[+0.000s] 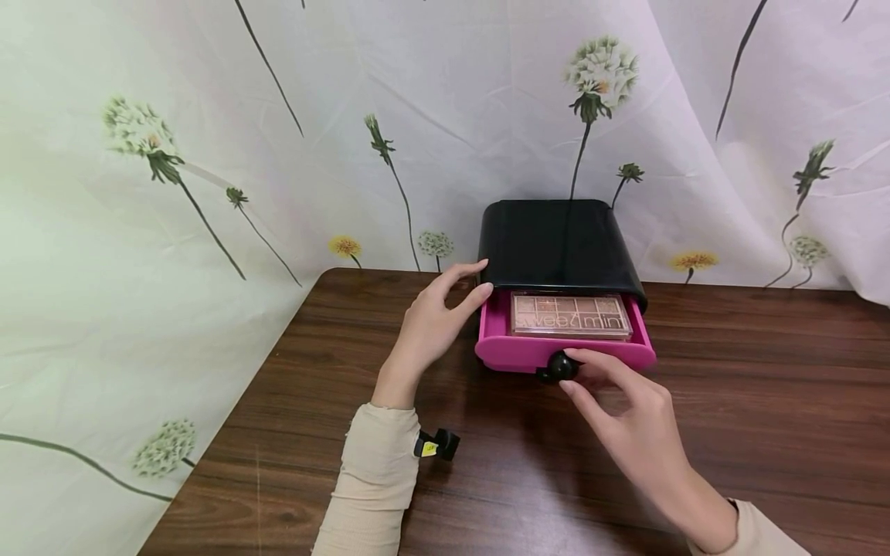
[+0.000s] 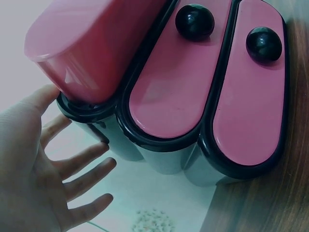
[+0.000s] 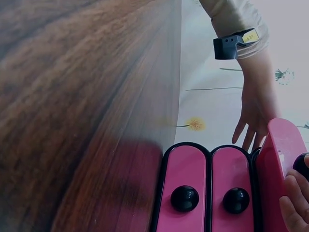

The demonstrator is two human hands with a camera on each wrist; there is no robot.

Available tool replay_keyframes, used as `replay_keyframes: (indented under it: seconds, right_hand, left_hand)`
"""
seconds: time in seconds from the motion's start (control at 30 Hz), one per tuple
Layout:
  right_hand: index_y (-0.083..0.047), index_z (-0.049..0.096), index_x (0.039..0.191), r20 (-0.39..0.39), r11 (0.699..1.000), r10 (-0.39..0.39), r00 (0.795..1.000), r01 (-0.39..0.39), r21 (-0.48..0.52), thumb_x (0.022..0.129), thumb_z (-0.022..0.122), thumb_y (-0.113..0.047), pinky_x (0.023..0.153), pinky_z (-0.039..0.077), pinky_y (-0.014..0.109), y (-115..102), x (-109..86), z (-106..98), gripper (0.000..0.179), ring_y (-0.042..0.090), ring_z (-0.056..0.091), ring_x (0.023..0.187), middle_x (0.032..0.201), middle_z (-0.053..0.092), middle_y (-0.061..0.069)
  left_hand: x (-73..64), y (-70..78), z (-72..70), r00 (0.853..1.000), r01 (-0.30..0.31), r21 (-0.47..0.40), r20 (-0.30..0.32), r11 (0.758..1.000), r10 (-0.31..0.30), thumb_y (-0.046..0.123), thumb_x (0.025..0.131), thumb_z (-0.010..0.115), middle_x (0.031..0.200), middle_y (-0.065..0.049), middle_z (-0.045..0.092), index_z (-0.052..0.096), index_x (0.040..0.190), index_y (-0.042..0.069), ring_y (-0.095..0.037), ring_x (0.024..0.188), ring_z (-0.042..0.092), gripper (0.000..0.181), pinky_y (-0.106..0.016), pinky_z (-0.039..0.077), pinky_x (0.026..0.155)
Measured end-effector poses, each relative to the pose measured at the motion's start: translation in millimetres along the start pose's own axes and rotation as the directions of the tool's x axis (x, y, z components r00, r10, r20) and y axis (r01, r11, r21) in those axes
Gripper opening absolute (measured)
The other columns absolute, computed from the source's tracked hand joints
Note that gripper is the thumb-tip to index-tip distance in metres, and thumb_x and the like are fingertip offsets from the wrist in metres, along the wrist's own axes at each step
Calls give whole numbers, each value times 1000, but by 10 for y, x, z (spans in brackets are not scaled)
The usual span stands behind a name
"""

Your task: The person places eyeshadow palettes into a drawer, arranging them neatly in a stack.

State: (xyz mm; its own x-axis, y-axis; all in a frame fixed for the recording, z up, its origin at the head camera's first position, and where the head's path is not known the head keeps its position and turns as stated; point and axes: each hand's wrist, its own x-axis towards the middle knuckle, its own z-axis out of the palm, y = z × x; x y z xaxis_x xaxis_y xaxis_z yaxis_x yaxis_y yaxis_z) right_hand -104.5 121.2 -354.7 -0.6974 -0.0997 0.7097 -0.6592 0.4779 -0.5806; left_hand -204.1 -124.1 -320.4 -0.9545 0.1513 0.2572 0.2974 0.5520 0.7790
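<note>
A black drawer box (image 1: 552, 239) with pink drawer fronts and round black knobs stands against the curtain. Its top pink drawer (image 1: 507, 354) is pulled out, and a clear-lidded makeup palette (image 1: 570, 316) lies flat inside. My right hand (image 1: 636, 417) pinches the top drawer's black knob (image 1: 562, 364) between thumb and fingers. At the box's left side is my left hand (image 1: 438, 313), its fingers spread and thumb at the black rim. Two lower drawers, a middle one (image 2: 178, 92) and a bottom one (image 2: 248, 106), are closed in the left wrist view.
The box rests on a dark wooden table (image 1: 313, 371) near its back edge. A white curtain (image 1: 473, 100) printed with dandelions hangs behind and to the left. A black strap device (image 1: 438, 445) with a yellow label is on the left wrist.
</note>
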Motion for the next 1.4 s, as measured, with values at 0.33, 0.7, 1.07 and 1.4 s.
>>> replay_keyframes:
  seconds: [0.33, 0.7, 1.07, 1.4]
  right_hand:
    - [-11, 72, 115, 10, 1000, 14, 1000, -14, 3, 78, 81, 3, 70, 48, 16, 61, 50, 24, 41, 3, 64, 80, 87, 70, -5]
    - [-10, 73, 114, -27, 999, -34, 999, 35, 10, 77, 81, 4, 68, 49, 13, 144, 103, 82, 41, 4, 63, 77, 86, 70, -4]
    - [-11, 73, 115, -71, 999, -38, 997, 37, -16, 74, 82, 7, 60, 43, 14, 222, 155, 145, 45, 2, 61, 77, 84, 70, -1]
    - [-10, 72, 117, -68, 999, -39, 997, 39, -6, 76, 81, 7, 71, 45, 14, 300, 226, 182, 45, 8, 64, 77, 85, 71, -2]
  left_hand:
    - [-1, 3, -4, 1000, 0, -1, 0, 1000, 0, 68, 92, 52, 136, 18, 53, 53, 137, 50, -4, 126, 47, 48, -50, 37, 106]
    - [4, -13, -3, 1000, -6, -2, 8, 1000, 6, 67, 93, 51, 136, 18, 53, 52, 138, 50, -4, 126, 47, 48, -50, 37, 106]
    - [-2, -18, -6, 1000, -14, 0, 11, 1000, 14, 67, 93, 50, 135, 19, 53, 51, 138, 50, -3, 124, 48, 48, -50, 38, 104]
    - [-4, -22, -5, 1000, -14, 6, 17, 1000, 14, 67, 94, 49, 134, 17, 54, 51, 138, 50, -6, 124, 50, 47, -50, 40, 103]
